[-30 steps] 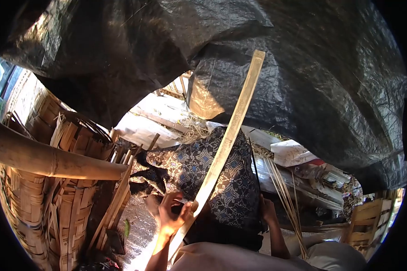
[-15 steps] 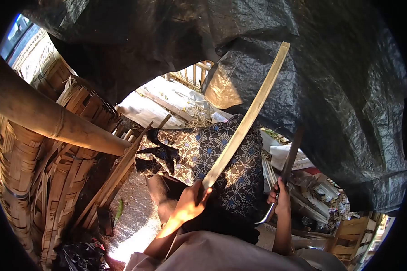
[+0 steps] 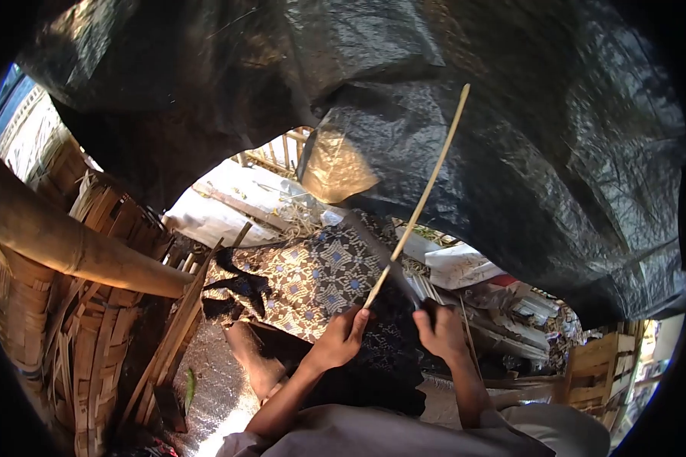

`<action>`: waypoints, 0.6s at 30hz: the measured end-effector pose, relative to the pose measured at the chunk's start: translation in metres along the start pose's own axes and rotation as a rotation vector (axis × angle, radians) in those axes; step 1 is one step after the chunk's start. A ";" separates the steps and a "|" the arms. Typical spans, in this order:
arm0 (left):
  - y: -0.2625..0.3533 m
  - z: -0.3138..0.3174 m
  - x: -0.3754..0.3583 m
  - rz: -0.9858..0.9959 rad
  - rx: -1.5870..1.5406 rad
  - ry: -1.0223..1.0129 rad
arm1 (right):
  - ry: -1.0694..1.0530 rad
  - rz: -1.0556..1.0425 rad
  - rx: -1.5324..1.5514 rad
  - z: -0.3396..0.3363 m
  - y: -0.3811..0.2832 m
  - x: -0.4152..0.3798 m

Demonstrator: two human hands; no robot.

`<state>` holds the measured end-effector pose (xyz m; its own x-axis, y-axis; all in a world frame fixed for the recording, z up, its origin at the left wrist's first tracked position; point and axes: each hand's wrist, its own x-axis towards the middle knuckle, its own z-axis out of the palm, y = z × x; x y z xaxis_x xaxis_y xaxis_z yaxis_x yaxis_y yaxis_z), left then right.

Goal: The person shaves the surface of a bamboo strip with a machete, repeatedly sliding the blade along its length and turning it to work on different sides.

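Observation:
My left hand (image 3: 337,340) is closed around the lower end of a long, pale bamboo strip (image 3: 428,186), which slants up to the right with its narrow edge toward me. My right hand (image 3: 443,332) grips a long dark-bladed knife (image 3: 405,283); its handle is hidden in my fingers. The blade tilts up to the left and crosses the strip a little above my left hand. Under both hands, a patterned brown-and-blue cloth (image 3: 312,276) lies draped over my lap.
A black plastic sheet (image 3: 541,152) hangs overhead and in front. To the left, a thick bamboo pole (image 3: 84,251) runs beside woven bamboo baskets (image 3: 103,343) and loose slats (image 3: 177,327). At lower right stands a wooden crate (image 3: 593,373), near scattered bamboo pieces (image 3: 522,339).
The knife has swung left from beside the strip to cross it, as my right hand moved left and slightly up. The strip has turned from its broad face to its narrow edge.

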<state>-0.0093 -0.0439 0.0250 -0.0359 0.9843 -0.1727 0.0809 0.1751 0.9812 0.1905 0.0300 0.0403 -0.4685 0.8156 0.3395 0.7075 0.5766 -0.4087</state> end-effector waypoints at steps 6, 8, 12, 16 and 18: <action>0.017 -0.001 -0.006 0.050 0.319 0.170 | -0.271 0.007 -0.080 -0.008 -0.019 0.024; 0.019 0.000 -0.006 0.068 0.368 0.241 | -0.238 -0.066 -0.090 -0.007 -0.020 0.027; 0.008 -0.004 0.001 0.341 0.472 0.358 | -0.323 -0.079 -0.174 -0.013 -0.026 0.040; 0.008 -0.005 -0.002 0.134 0.516 0.312 | -0.190 0.039 -0.315 0.001 0.005 0.057; 0.008 -0.006 0.000 0.119 0.480 0.309 | -0.169 0.080 -0.193 0.002 0.010 0.060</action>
<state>-0.0151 -0.0425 0.0336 -0.2822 0.9585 0.0397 0.5419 0.1251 0.8311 0.1685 0.0850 0.0551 -0.4770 0.8643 0.1596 0.8261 0.5029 -0.2544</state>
